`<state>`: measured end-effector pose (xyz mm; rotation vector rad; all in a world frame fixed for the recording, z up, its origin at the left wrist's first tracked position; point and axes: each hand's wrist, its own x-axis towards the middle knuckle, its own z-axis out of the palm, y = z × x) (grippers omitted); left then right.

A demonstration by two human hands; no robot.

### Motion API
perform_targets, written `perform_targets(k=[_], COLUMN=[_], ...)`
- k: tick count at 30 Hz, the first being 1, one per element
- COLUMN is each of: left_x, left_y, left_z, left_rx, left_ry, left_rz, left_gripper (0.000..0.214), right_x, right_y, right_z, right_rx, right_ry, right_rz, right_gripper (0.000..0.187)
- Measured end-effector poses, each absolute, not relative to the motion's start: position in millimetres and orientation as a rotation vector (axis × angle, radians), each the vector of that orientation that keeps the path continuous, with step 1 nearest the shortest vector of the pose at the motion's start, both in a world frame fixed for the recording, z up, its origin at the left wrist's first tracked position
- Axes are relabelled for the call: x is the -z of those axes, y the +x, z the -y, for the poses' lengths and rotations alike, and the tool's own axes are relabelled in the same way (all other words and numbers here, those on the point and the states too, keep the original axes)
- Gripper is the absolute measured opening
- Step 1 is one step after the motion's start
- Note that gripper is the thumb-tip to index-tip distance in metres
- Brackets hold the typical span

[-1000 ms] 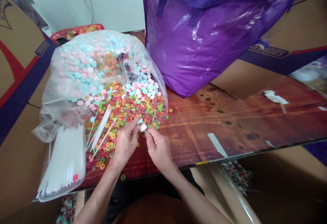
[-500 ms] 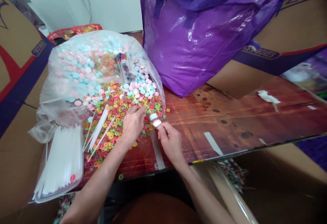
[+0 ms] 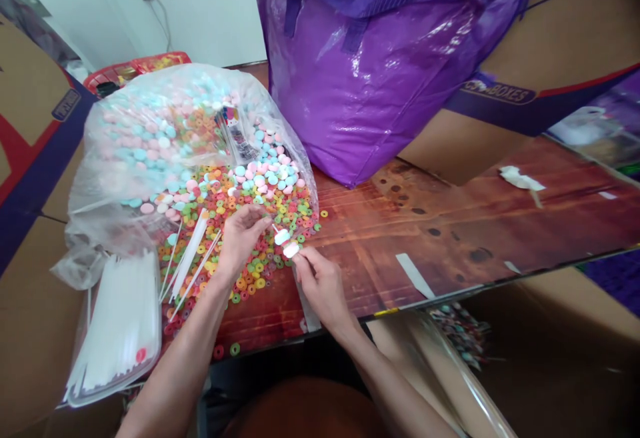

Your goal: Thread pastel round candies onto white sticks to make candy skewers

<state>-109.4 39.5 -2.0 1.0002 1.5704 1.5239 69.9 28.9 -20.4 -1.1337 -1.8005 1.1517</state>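
Note:
My right hand (image 3: 320, 285) is closed around the lower end of a candy skewer (image 3: 287, 244). Pale blue and white round pieces sit threaded on it, with a thin reddish layer between them. The skewer's bare tip points up and left. Right by that tip, the fingers of my left hand (image 3: 243, 235) are pinched together; what is between them, if anything, is too small to make out. Beneath and around my left hand spread many ring candies (image 3: 257, 271) in red, orange, yellow and green. Pink, blue and white round candies (image 3: 270, 178) lie just behind them.
A clear plastic bag (image 3: 125, 91) of candies lies open at the back left. Loose white sticks (image 3: 193, 251) rest on the rings, beside a plastic pack of sticks (image 3: 120, 318). A large purple bag (image 3: 375, 91) and a cardboard box (image 3: 575, 51) stand on the wooden table (image 3: 365, 251).
My left hand has lifted from the ring candies to the skewer's tip, its fingers now pinched. My right hand has moved slightly left with the skewer, tilting it further left.

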Motion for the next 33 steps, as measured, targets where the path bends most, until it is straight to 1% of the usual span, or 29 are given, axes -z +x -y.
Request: perform_targets(k=[4,8,12,17,20,27,33], left_x=[-0.1,3.0,4.0,-0.3,-1.8,-4.0,-12.0], left_y=[-109.0,-106.0,-105.8,-111.0,-114.8,-111.2,-97.0], left_z=[-29.5,-23.0,-19.0,-15.2,-13.5,-10.6,-10.3], left_rx=[-1.583,-1.637,-1.653,-1.61,-1.598,-1.49,-1.429], left_ry=[0.788,0.713,0.679,0.672,0.62,0.514,0.507], left_rz=[-1.463,-1.412,-1.382,-1.389,-1.346,-1.321,-1.317], left_gripper=[0.03,0.029,0.028,0.031,0.034,0.047,0.049], right_x=[16.7,17.2,16.3,16.7,19.7,22.9,25.4], right_y=[63.7,61.4,61.3,62.3,63.3,59.5,53.5], right_z=[-26.3,-25.3,-25.7,-28.8,-30.4,-26.9,-22.9], right_rx=[-1.13,-1.073,-1.062,-1.006,-1.042,-0.924,-0.962], right_ry=[-1.103,-1.127,-1.143,-1.013,-0.936,-0.935,-0.95], right_rz=[1.832,1.865,1.904,1.975,1.952,1.932,1.827], right_gripper=[0.031,0.028,0.03,0.025,0.025,0.026,0.023])
